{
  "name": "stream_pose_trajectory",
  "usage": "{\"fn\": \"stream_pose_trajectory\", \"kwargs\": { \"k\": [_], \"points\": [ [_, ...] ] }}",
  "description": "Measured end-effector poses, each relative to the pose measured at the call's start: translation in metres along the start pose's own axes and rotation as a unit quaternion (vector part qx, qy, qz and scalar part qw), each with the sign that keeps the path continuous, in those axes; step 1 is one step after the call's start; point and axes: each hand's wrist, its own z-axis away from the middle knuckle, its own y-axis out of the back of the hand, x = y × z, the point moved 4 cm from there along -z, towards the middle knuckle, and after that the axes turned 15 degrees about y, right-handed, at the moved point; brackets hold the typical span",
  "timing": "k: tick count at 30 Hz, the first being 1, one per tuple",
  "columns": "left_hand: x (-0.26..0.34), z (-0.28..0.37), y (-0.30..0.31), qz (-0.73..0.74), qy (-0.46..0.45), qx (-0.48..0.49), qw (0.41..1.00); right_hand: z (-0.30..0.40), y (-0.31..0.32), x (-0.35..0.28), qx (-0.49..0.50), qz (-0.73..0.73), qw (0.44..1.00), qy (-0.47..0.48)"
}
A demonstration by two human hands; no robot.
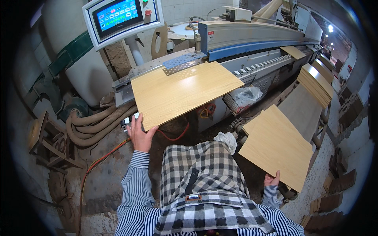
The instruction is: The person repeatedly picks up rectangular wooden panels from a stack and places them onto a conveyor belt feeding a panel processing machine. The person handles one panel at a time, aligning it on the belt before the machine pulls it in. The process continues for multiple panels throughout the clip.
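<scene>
A wood-grain panel point(186, 91) lies on the infeed end of an edge banding machine point(254, 35), partly under a blue perforated plate point(181, 60). My left hand point(141, 134) is at the panel's near left corner, fingers along its left edge and thumb at the near edge. On the right, my right hand point(272, 179) grips the near edge of another wood-grain panel point(280, 147), thumb on top and fingers beneath. That panel rests over a further panel point(251, 125) at the end of a roller conveyor.
A control screen point(118, 16) stands at upper left. Ribbed hoses point(88, 129) and a red hose point(85, 177) run along the left floor. A wire basket point(236, 103) with plastic bags hangs on the machine. Stacked panels point(316, 84) sit farther along the conveyor; a wooden stool point(53, 141) stands left.
</scene>
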Motion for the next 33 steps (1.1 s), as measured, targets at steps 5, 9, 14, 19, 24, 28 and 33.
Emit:
{"fn": "stream_pose_trajectory", "kwargs": {
  "k": [5, 9, 14, 19, 24, 28, 33],
  "points": [
    [0.033, 0.003, -0.027, 0.019, -0.025, -0.043, 0.999, 0.0, 0.006, -0.009, -0.049, 0.002, 0.999, -0.023],
    [0.044, 0.001, -0.041, 0.045, -0.051, -0.101, 0.993, 0.013, 0.009, -0.021, -0.122, -0.013, 0.991, -0.043],
    [0.047, 0.014, -0.044, 0.071, -0.07, -0.12, 0.988, 0.033, -0.004, -0.053, -0.222, -0.005, 0.975, 0.003],
    [0.027, 0.029, -0.028, 0.066, -0.053, -0.106, 0.991, 0.05, -0.018, -0.082, -0.208, -0.041, 0.973, 0.092],
    [0.013, 0.05, -0.006, 0.067, -0.021, -0.11, 0.991, 0.08, -0.043, -0.101, -0.248, -0.03, 0.958, 0.137],
    [0.023, 0.078, 0.003, 0.112, -0.032, -0.131, 0.985, 0.088, -0.07, -0.104, -0.301, -0.069, 0.942, 0.13],
    [0.059, 0.11, 0.022, 0.174, -0.106, -0.197, 0.959, 0.112, -0.135, -0.063, -0.452, -0.071, 0.889, 0.025]
  ]
}}
